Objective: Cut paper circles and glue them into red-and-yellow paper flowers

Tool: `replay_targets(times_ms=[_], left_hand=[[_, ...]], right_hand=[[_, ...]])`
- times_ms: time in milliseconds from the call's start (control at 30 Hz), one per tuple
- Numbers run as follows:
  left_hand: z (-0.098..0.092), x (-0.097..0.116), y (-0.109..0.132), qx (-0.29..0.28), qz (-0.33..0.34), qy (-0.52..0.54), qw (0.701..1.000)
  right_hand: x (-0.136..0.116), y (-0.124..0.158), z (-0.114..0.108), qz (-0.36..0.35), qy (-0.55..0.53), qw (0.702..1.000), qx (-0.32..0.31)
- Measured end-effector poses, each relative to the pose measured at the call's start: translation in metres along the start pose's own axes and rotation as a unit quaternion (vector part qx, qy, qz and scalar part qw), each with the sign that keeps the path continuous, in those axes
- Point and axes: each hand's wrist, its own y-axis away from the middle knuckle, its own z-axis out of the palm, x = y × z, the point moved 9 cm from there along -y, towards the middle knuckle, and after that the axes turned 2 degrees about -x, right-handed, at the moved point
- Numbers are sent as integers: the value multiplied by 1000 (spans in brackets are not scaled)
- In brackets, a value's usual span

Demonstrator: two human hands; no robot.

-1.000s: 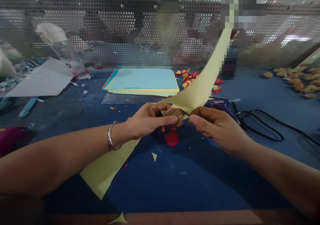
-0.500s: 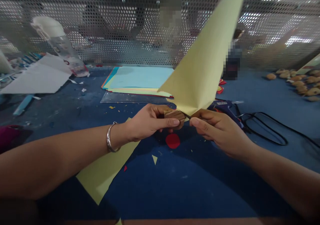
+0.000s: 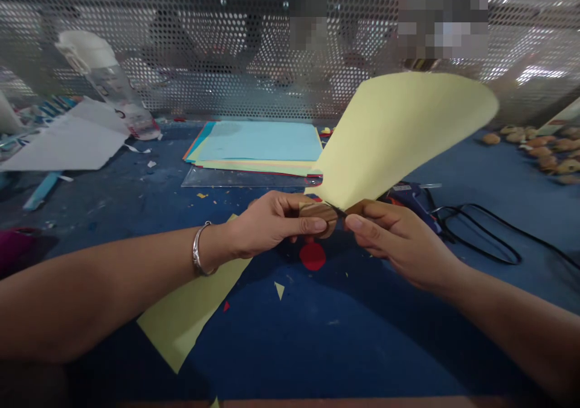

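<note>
My left hand (image 3: 276, 223) is closed on a round wooden disc (image 3: 319, 217) with striped grain, thumb across its face. The disc lies against the lower edge of a large pale yellow sheet of paper (image 3: 394, 130), which curls up and to the right. My right hand (image 3: 394, 233) pinches a thin dark pointed tool (image 3: 336, 209), its tip at the disc's right edge beside the paper. What kind of tool it is cannot be made out, as the fingers hide most of it. Just below the disc, a red paper circle (image 3: 312, 255) lies on the blue table.
Another yellow sheet (image 3: 181, 329) lies under my left forearm. Coloured paper (image 3: 263, 142) is stacked at the back. A glue gun (image 3: 414, 199) with a black cord sits right, near several brown nut-like pieces (image 3: 550, 154). A bottle (image 3: 111, 87) stands left before a perforated metal screen (image 3: 217, 51).
The yellow sheet's upper part has swung down and to the right, curling over. Both hands stay nearly in place, and the disc's face shows slightly more.
</note>
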Motion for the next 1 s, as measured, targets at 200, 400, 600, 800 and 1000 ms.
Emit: replay_targets(times_ms=[200, 400, 600, 800, 1000], left_hand=[[-3, -6, -1, 17, -31, 11, 999], [-5, -10, 0, 26, -47, 20, 998], [-8, -13, -1, 30, -66, 0, 997], [-4, -8, 0, 6, -31, -34, 999], [6, -1, 0, -29, 11, -145, 989]], right_hand=[[0, 1, 1, 1, 5, 1000, -13], [2, 1, -1, 4, 10, 1000, -9], [7, 0, -3, 13, 10, 1000, -6], [-4, -3, -3, -12, 43, 999, 15], [-6, -3, 5, -8, 73, 997, 11]])
